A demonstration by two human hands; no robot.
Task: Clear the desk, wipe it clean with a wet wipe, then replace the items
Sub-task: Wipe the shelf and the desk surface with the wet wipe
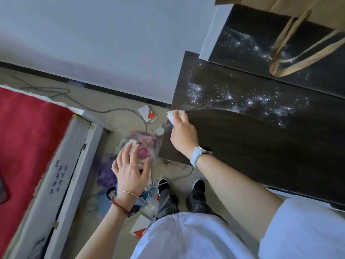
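One dark wooden desk (261,139), its top glittering with wet droplets. One white wet wipe (172,116), pinched in the right hand (183,135). Two hands in view — the left hand (130,169) hangs with fingers spread over the floor clutter. Two bracelets on the left wrist: one thin silver chain (129,193), one of red beads (120,207). One white watch (197,155) on the right wrist. Two dark shoes (164,185) on the floor. One brown paper bag (291,21) at the desk's far end, with two flat handles. Two white-and-red cards (148,114) on the floor — one near the wall, one near the feet. One grey cable (112,111)
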